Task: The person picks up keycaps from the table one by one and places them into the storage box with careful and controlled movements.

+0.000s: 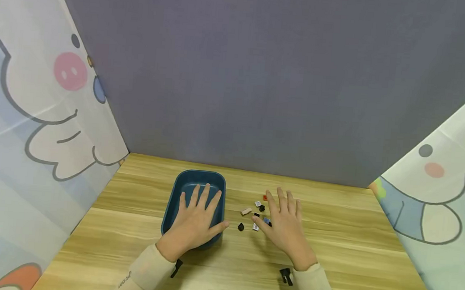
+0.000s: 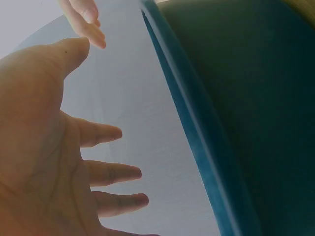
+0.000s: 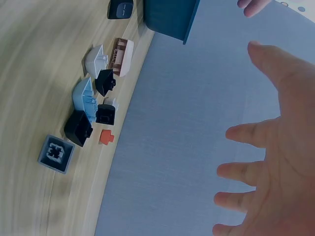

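L hand (image 1: 195, 220) & R hand (image 1: 286, 226) both spread wide, nothing held; blue tray (image 1: 186, 188) under L, loose keycaps (image 3: 55, 154) by R.
L hand is above the tray, fingers clear of its rim in L wrist view; caps lie on the bench (image 1: 341, 226) betw. tray and R hand, prob. so both sit in easy reach w/o crossing arms. Several caps lie tipped w/ hollow sides showing, prob. bc they're tapered; tray's raised walls suit small loose pcs.
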Action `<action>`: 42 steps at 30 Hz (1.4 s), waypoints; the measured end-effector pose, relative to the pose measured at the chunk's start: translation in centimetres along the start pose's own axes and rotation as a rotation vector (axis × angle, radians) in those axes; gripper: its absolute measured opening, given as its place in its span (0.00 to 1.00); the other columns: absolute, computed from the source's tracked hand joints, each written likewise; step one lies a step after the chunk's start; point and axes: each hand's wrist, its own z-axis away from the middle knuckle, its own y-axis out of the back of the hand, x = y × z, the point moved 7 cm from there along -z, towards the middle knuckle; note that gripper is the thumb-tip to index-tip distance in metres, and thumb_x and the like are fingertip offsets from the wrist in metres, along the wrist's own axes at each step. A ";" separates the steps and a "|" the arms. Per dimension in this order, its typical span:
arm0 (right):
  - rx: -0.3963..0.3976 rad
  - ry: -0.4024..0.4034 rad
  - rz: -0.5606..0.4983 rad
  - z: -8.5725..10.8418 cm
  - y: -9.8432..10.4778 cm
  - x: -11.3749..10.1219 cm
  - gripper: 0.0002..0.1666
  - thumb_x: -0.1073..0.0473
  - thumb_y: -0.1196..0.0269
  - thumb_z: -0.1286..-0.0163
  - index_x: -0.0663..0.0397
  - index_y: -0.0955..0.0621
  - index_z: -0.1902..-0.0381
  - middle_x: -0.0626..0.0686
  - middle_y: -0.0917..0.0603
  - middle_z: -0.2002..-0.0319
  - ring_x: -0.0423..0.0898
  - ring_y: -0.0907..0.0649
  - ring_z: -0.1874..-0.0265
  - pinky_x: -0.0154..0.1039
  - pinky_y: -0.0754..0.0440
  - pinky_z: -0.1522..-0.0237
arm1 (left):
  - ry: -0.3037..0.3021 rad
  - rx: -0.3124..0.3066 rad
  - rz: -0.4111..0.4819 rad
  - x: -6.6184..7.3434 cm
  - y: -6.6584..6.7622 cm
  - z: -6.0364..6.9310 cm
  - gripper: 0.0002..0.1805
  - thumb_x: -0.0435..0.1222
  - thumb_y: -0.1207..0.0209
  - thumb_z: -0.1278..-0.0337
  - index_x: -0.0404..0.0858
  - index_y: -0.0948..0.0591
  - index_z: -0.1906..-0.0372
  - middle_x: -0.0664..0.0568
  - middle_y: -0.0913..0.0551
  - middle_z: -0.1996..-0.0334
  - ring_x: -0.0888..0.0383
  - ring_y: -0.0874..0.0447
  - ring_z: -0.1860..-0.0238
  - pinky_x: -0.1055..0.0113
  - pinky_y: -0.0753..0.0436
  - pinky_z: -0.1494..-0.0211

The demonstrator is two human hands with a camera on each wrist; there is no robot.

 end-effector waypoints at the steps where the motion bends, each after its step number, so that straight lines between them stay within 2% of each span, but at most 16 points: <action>1: -0.002 0.000 -0.004 0.0 0.0 0.0 0.53 0.28 0.43 0.31 0.54 0.40 0.22 0.66 0.49 0.23 0.69 0.53 0.25 0.71 0.57 0.31 | -0.002 0.001 0.001 0.0 0.1 0.0 0.48 0.71 0.56 0.35 0.46 0.44 0.20 0.37 0.51 0.22 0.33 0.55 0.24 0.27 0.48 0.32; 9: 0.001 0.002 -0.024 0.0 -0.1 0.0 0.49 0.34 0.38 0.30 0.54 0.38 0.23 0.68 0.47 0.24 0.69 0.52 0.26 0.71 0.56 0.31 | 0.028 -0.015 0.036 -1.1 0.3 0.5 0.43 0.64 0.51 0.31 0.45 0.42 0.21 0.36 0.46 0.24 0.33 0.48 0.26 0.30 0.41 0.32; 17: 0.011 0.017 -0.021 0.0 -0.2 0.1 0.47 0.37 0.37 0.30 0.55 0.36 0.24 0.68 0.46 0.24 0.69 0.49 0.26 0.71 0.53 0.31 | 0.051 0.018 0.093 -3.0 0.9 1.0 0.41 0.59 0.46 0.30 0.42 0.38 0.23 0.33 0.43 0.26 0.32 0.44 0.28 0.31 0.36 0.35; 22: 0.010 0.024 -0.012 0.0 -0.2 0.2 0.46 0.37 0.37 0.30 0.55 0.36 0.24 0.68 0.45 0.25 0.70 0.48 0.27 0.72 0.52 0.32 | 0.056 0.018 0.145 -4.3 1.0 1.4 0.40 0.57 0.45 0.30 0.39 0.38 0.23 0.31 0.43 0.26 0.30 0.42 0.29 0.32 0.32 0.37; 27: 0.005 0.023 -0.030 -0.1 -0.3 0.5 0.44 0.40 0.36 0.29 0.56 0.35 0.24 0.67 0.44 0.25 0.69 0.47 0.27 0.72 0.52 0.32 | 0.071 0.030 0.173 -5.7 1.1 1.8 0.39 0.54 0.43 0.30 0.36 0.37 0.24 0.29 0.40 0.28 0.28 0.38 0.32 0.32 0.26 0.44; 33: 0.013 0.034 -0.026 -0.1 -0.3 0.9 0.41 0.46 0.34 0.29 0.59 0.33 0.27 0.67 0.39 0.27 0.69 0.42 0.29 0.72 0.49 0.32 | 0.060 0.093 0.151 -7.3 1.3 2.2 0.34 0.38 0.35 0.34 0.32 0.33 0.28 0.27 0.32 0.34 0.30 0.29 0.38 0.40 0.19 0.50; 37: 0.030 0.053 -0.008 0.0 -0.2 1.1 0.38 0.50 0.32 0.30 0.62 0.30 0.30 0.68 0.31 0.32 0.69 0.34 0.33 0.71 0.43 0.34 | 0.041 0.141 0.154 -8.1 1.3 2.5 0.30 0.30 0.35 0.38 0.28 0.29 0.33 0.27 0.28 0.39 0.31 0.25 0.42 0.43 0.18 0.50; 42: 0.049 0.074 -0.009 0.2 -0.3 1.7 0.33 0.57 0.30 0.33 0.68 0.26 0.36 0.68 0.24 0.39 0.67 0.26 0.39 0.69 0.33 0.39 | 0.070 0.125 0.208 -9.3 0.7 2.8 0.27 0.26 0.38 0.37 0.24 0.28 0.35 0.27 0.27 0.40 0.32 0.26 0.41 0.43 0.21 0.44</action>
